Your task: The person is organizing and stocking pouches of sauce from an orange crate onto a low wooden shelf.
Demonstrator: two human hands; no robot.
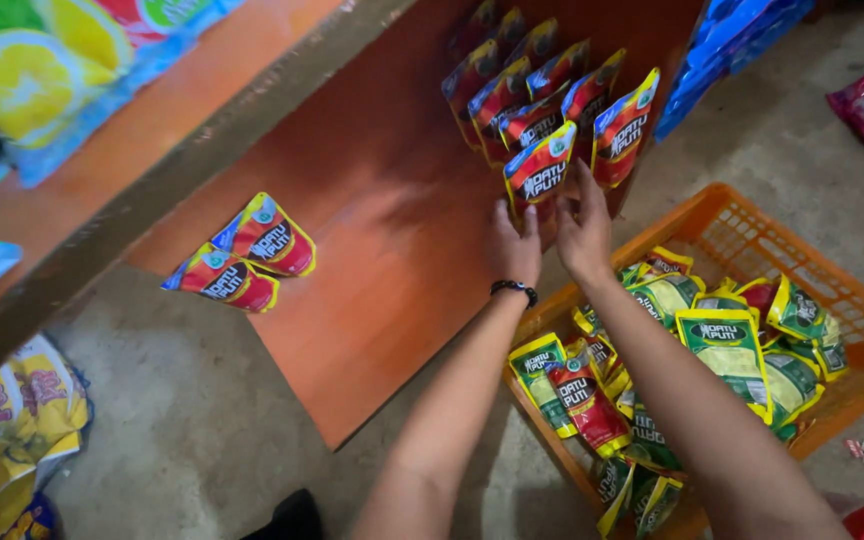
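Note:
Both my hands reach to the front of a row of red pouches standing upright on a brown wooden shelf point(372, 260). My left hand point(514, 245), with a black band on its wrist, and my right hand point(582, 228) together hold the nearest red pouch point(540, 172) upright from below. Behind it, several more red pouches point(542, 90) stand in two lines toward the back of the shelf. Two red pouches point(242, 260) lie flat on the shelf's left part, away from my hands.
An orange plastic basket point(852, 320) on the concrete floor at the right holds several green and red pouches. Blue packets hang at the top right. Colourful bags fill the upper shelf at left, and yellow bags sit at the bottom left.

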